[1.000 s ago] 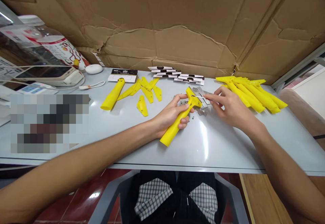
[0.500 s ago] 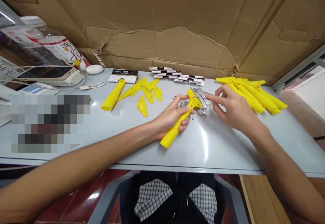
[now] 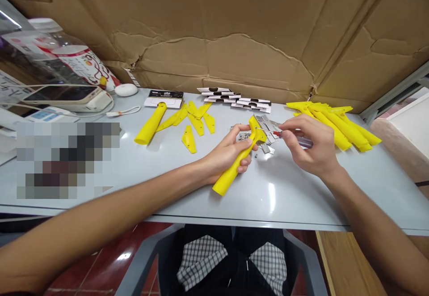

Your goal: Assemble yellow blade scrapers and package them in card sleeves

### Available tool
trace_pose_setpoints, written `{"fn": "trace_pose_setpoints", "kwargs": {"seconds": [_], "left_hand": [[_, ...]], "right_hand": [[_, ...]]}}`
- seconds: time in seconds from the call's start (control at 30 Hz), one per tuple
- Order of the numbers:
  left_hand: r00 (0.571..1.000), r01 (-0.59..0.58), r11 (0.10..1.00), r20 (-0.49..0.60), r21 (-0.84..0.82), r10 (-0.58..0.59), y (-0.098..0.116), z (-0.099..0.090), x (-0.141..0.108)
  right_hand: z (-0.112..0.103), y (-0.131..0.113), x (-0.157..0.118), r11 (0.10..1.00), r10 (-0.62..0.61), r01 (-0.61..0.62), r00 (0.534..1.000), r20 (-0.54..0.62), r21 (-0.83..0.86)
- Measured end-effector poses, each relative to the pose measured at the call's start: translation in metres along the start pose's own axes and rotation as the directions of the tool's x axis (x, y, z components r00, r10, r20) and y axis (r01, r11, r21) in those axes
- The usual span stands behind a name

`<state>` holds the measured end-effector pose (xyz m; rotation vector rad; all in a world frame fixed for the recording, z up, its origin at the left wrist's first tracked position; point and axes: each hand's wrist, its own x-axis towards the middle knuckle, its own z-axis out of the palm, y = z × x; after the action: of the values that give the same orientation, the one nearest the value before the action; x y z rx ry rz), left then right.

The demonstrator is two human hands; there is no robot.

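Observation:
My left hand point(image 3: 231, 153) is wrapped round a yellow scraper handle point(image 3: 231, 171), held tilted over the table with its wide head up and to the right. In my right hand point(image 3: 310, 146) is a screwdriver point(image 3: 303, 141) with a clear and red grip. Its thin shaft points left, and the tip meets the handle's head near a screw. Behind and beneath the head lie metal blades point(image 3: 268, 126) and small loose screws point(image 3: 244, 136), partly covered by my left hand and the handle.
Several yellow handles point(image 3: 338, 124) are piled at the right. Yellow flat pieces point(image 3: 189, 139), a carded handle point(image 3: 149, 124) and folded cards point(image 3: 234, 98) lie toward the back. A phone point(image 3: 63, 95) and bottles point(image 3: 80, 59) stand left; cardboard point(image 3: 214, 14) walls the back.
My right hand has shifted slightly right and its grip on the screwdriver has changed, so the tool's red and clear grip now shows. The left hand has stayed nearly still.

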<state>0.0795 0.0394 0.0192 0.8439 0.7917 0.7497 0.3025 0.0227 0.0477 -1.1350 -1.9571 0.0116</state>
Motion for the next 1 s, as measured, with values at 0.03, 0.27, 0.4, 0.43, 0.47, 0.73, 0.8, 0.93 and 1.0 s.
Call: {"fn": "trace_pose_setpoints", "kwargs": {"seconds": [0.03, 0.27, 0.4, 0.43, 0.47, 0.73, 0.8, 0.93, 1.0], "left_hand": [[1.000, 0.000, 1.000, 0.003, -0.003, 0.000, 0.0001, 0.0000, 0.0001], [1.000, 0.014, 1.000, -0.008, -0.006, -0.014, 0.0009, -0.0006, 0.0009], [1.000, 0.015, 1.000, -0.006, -0.014, -0.015, 0.0003, -0.0013, 0.0011], [1.000, 0.017, 1.000, -0.004, -0.022, -0.017, 0.0001, -0.0015, 0.0012], [1.000, 0.018, 0.999, -0.002, -0.029, -0.018, -0.0001, -0.0016, 0.0013], [1.000, 0.016, 0.999, 0.001, -0.029, -0.016, -0.0010, -0.0026, 0.0012], [1.000, 0.019, 0.999, -0.007, -0.027, -0.020, -0.0005, -0.0022, 0.0009], [0.999, -0.002, 1.000, -0.036, -0.026, 0.001, 0.0021, -0.0014, 0.0016], [0.999, -0.014, 1.000, -0.046, -0.028, 0.013, 0.0033, -0.0015, 0.0023]], "right_hand": [[-0.0006, 0.0015, -0.0001, 0.999, 0.029, -0.029, 1.000, 0.003, -0.029], [-0.0042, 0.0058, 0.0014, 0.989, 0.089, -0.091, 0.996, -0.025, -0.120], [-0.0044, 0.0018, 0.0024, 0.997, 0.033, -0.038, 0.997, -0.062, -0.071], [-0.0046, 0.0010, 0.0029, 0.998, 0.013, -0.017, 0.998, -0.055, -0.057], [-0.0049, 0.0003, 0.0034, 0.999, -0.005, 0.003, 0.999, -0.042, -0.043], [-0.0046, 0.0014, 0.0051, 0.997, -0.077, 0.078, 0.996, -0.049, 0.018], [-0.0044, 0.0017, 0.0048, 0.997, -0.066, 0.068, 0.997, -0.049, 0.023], [-0.0035, 0.0028, 0.0032, 1.000, -0.009, 0.009, 1.000, -0.013, -0.018], [-0.0031, 0.0036, 0.0025, 0.998, 0.019, -0.019, 1.000, -0.006, -0.060]]}}
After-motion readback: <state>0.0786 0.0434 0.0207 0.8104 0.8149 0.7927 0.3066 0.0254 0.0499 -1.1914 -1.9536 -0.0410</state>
